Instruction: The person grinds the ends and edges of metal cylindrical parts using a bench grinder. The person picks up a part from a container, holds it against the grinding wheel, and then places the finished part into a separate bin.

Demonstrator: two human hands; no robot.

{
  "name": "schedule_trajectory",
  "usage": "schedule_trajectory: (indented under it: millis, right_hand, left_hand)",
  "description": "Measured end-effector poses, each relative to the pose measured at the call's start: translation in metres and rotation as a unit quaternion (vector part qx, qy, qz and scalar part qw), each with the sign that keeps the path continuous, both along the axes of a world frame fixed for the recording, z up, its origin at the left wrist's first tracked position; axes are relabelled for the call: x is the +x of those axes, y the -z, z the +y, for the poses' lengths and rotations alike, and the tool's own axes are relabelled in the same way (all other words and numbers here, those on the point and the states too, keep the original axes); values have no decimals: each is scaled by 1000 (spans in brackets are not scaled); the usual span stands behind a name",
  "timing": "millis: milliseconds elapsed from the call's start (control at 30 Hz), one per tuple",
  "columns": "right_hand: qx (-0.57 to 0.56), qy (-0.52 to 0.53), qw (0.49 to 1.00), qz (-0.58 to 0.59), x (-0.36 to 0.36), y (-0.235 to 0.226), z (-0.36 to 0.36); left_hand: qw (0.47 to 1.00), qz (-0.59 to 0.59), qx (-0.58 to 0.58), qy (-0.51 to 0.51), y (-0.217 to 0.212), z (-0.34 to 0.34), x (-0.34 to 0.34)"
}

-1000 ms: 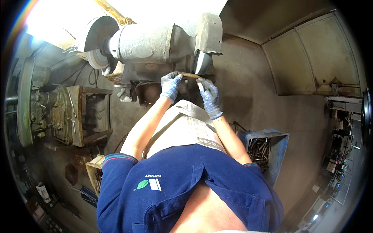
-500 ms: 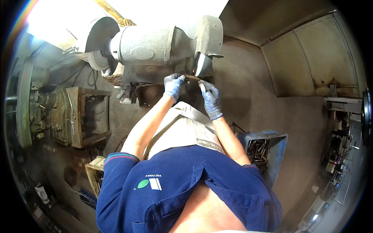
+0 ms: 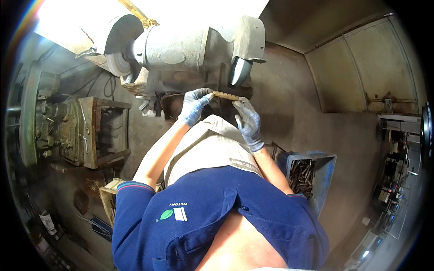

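Observation:
Between my two gloved hands is a short brownish metal rod point(image 3: 225, 95), held level by its ends. My left hand point(image 3: 194, 106), in a blue and grey glove, pinches the rod's left end. At the other end, the fingertips of my right hand point(image 3: 247, 118) close on it. The rod is just below and apart from the right grinding wheel point(image 3: 240, 72) of a grey bench grinder point(image 3: 174, 47). A guard covers the upper part of that wheel.
A second, pale wheel point(image 3: 118, 64) is at the grinder's left end. By my right elbow stands a blue bin point(image 3: 326, 174) holding many metal rods point(image 3: 302, 176). A cream crate point(image 3: 108, 198) is on my left, beyond it a greenish machine point(image 3: 68, 128). Metal panels point(image 3: 361, 72) line the right.
Both hands have drawn the rod down and away from the right wheel. The orange glow seen at the wheel is gone. The left hand has also shifted slightly left.

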State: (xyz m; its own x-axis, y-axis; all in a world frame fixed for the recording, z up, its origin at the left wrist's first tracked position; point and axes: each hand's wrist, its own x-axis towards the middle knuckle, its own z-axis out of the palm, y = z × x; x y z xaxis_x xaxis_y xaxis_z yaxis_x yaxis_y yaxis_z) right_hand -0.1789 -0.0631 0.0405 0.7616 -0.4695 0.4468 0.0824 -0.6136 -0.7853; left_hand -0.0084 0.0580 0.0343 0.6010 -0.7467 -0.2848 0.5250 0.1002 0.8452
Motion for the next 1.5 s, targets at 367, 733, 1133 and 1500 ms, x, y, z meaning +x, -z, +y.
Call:
schedule_trajectory:
  millis: [367, 733, 1133, 1500]
  right_hand:
    - [-68, -3, 997, -33, -25, -41, 15]
    - [115, 29, 992, -32, -23, -11, 3]
    - [81, 77, 993, -26, -7, 30, -21]
    - [191, 123, 974, -16, 0, 31, -48]
  left_hand:
    - [999, 28, 1, 35, -25, -3, -8]
    - [988, -133, -4, 77, -7, -10, -11]
    - [995, -80, 35, 51, 11, -37, -9]
    - [994, 87, 24, -60, 29, -78, -32]
